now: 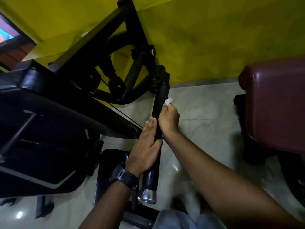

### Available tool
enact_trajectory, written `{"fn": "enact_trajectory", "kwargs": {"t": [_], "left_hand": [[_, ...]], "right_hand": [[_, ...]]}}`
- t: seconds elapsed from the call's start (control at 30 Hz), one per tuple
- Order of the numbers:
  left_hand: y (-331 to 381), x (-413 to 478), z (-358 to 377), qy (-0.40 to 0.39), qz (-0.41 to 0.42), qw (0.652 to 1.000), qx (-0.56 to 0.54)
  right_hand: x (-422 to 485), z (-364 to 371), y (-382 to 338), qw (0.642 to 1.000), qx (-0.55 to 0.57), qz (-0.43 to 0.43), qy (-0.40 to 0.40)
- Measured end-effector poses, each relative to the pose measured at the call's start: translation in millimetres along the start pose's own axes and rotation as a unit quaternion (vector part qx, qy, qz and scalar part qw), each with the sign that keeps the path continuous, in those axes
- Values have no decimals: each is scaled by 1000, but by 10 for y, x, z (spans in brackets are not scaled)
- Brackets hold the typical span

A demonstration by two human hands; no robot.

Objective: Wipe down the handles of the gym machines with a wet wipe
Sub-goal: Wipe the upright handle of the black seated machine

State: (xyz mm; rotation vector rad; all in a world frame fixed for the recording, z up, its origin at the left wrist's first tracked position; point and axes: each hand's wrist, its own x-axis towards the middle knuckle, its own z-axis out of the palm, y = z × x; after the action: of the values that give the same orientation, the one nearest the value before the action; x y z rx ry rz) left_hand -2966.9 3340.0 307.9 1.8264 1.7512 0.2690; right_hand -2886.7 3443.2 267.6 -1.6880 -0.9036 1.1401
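A long black handle bar [160,98] of a gym machine runs from its pivot near the yellow wall down to a chrome end cap [147,196]. My right hand [169,119] grips the bar's foam sleeve with a white wet wipe [168,101] bunched under the fingers; a corner of the wipe sticks out above the fist. My left hand [145,146] holds the bar just below, its fingers lying along the left side and its thumb round the front. A black watch sits on my left wrist.
The machine's black frame and pulleys [113,68] stand against the yellow wall [214,38]. A black padded seat [49,129] fills the left. A maroon padded bench [277,103] stands at the right. Pale tiled floor [206,116] lies between them.
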Motion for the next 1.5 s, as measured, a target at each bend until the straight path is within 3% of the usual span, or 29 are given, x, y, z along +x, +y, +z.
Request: {"fn": "enact_trajectory", "kwargs": {"t": [0.17, 0.23, 0.33, 0.5, 0.67, 0.77, 0.83, 0.93, 1.0, 1.03, 1.07, 1.17, 1.3, 1.37, 1.43, 1.47, 1.5], "left_hand": [[24, 21, -35, 0, 5, 1000, 31], [18, 37, -30, 6, 9, 999, 47], [20, 48, -17, 16, 14, 998, 62], [-4, 66, -14, 23, 22, 997, 66], [1, 95, -7, 25, 27, 998, 55], [10, 126, -24, 20, 28, 997, 68], [14, 141, -31, 20, 24, 997, 72], [13, 174, -23, 29, 22, 997, 72], [0, 190, -17, 32, 23, 997, 67], [-6, 192, -11, 31, 23, 997, 64], [-6, 189, -12, 27, 23, 997, 62], [-15, 181, -5, 25, 21, 998, 54], [-40, 222, -2, 26, 27, 998, 52], [-38, 218, -2, 21, 23, 998, 52], [-39, 218, -6, 21, 22, 998, 50], [-39, 229, -8, 22, 21, 999, 45], [-43, 249, -15, 22, 22, 999, 43]], "right_hand": [[129, -29, -53, 1000, 12, 27, -5], [-7, -50, -6, 996, -67, -51, -18], [-51, -50, 40, 962, -206, -171, -48], [39, -91, -65, 925, -312, -205, -71], [43, -203, -150, 915, -311, -231, -114], [154, -200, -146, 881, -375, -257, -128], [198, -177, -99, 827, -434, -324, -151], [408, -170, -220, 646, -598, -434, -190], [531, -140, -351, 573, -660, -438, -212], [551, -137, -386, 560, -677, -423, -221], [557, -118, -407, 551, -689, -411, -229], [521, -88, -484, 591, -681, -360, -241], [538, -43, -667, 612, -672, -337, -246], [556, -23, -568, 607, -667, -347, -256], [586, -44, -456, 571, -678, -376, -269], [615, -42, -466, 568, -676, -379, -277], [680, -29, -504, 588, -663, -364, -287]]}}
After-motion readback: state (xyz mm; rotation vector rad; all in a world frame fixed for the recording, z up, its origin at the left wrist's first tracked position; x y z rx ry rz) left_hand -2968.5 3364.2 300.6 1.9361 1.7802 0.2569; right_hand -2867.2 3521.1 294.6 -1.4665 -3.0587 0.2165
